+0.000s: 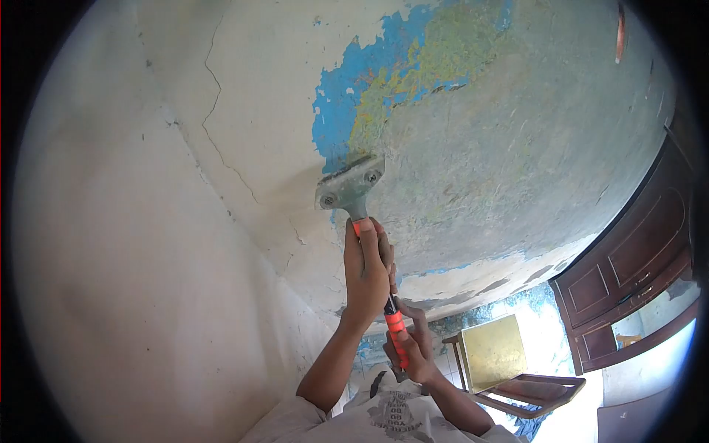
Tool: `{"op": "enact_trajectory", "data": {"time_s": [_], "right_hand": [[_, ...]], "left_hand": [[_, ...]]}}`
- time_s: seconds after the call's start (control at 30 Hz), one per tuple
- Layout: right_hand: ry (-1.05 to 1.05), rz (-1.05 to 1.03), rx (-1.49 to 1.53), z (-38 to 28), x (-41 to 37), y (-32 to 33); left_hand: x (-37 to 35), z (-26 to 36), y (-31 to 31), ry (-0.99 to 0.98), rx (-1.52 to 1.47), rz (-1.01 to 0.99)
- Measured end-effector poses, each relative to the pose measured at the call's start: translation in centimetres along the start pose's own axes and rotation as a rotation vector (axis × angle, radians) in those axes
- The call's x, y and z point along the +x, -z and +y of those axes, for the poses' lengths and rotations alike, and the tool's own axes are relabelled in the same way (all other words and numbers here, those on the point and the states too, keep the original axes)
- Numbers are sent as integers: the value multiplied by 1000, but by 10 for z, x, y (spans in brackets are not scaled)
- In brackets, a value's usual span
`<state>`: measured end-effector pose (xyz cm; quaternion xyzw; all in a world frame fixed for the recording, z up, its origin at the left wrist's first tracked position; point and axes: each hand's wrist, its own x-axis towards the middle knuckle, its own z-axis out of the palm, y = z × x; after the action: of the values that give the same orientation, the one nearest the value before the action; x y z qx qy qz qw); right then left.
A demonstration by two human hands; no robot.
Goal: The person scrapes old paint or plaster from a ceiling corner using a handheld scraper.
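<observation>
A long-handled scraper (351, 189) with a wide metal head and a black and orange-red handle is pressed up to the wall (266, 133). Its blade edge meets the lower end of a patch of bare blue paint (341, 103). Close below the head, my left hand (366, 269) is wrapped round the handle. My right hand (415, 351) grips the orange lower part of the handle, near my shirt. Cream paint covers the wall left of the blade, while a rough grey-green stripped area (502, 162) spreads to the right.
A wooden chair (491, 353) with a yellowish seat stands at the lower right. Behind it is a dark brown wooden cabinet (642, 221). A wall corner (214, 192) runs down on the left, and a thin crack (214, 144) marks the cream paint.
</observation>
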<state>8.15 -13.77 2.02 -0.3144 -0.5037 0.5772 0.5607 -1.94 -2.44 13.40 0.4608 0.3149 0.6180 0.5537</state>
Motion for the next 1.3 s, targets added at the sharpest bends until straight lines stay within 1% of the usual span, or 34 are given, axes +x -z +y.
{"op": "enact_trajectory", "data": {"time_s": [0.07, 0.17, 0.2, 0.3, 0.33, 0.43, 0.47, 0.6, 0.7, 0.77, 0.8, 0.97, 1.07, 1.2, 1.3], "right_hand": [[6, 34, -63, -12, 5, 1], [423, 235, -549, -6, 7, -9], [470, 306, -593, -4, 2, -13], [652, 335, -881, -10, 1, -10], [632, 287, -823, -5, -1, -4], [163, 300, -218, -20, -7, -10], [119, 251, -271, -20, -8, -4], [87, 211, -265, -22, -6, 2], [110, 184, -260, -26, -1, 3], [136, 183, -221, -28, 3, -1], [140, 190, -246, -27, 2, -1], [150, 185, -347, -20, 1, -1], [148, 206, -308, -25, 3, -7], [145, 226, -336, -29, 4, -13], [151, 224, -350, -28, 2, -13]], "left_hand": [[1, 10, -9, -36, -11, 36], [-1, 9, -24, -150, -30, 89], [-2, 7, -27, -196, -39, 105], [0, -4, -19, -120, -165, -91], [1, -2, -20, -25, -275, -117], [12, -9, -15, 62, -465, -222], [14, -14, -16, 72, -482, -239], [12, -18, -22, 93, -428, -201], [8, -11, -29, 72, -292, -200], [12, -14, -28, 92, -303, -243], [13, -15, -27, 103, -308, -262], [10, -17, -26, 133, -302, -203], [12, -14, -27, 131, -291, -219], [13, -9, -26, 126, -274, -236], [9, -14, -25, 138, -253, -209]]}}
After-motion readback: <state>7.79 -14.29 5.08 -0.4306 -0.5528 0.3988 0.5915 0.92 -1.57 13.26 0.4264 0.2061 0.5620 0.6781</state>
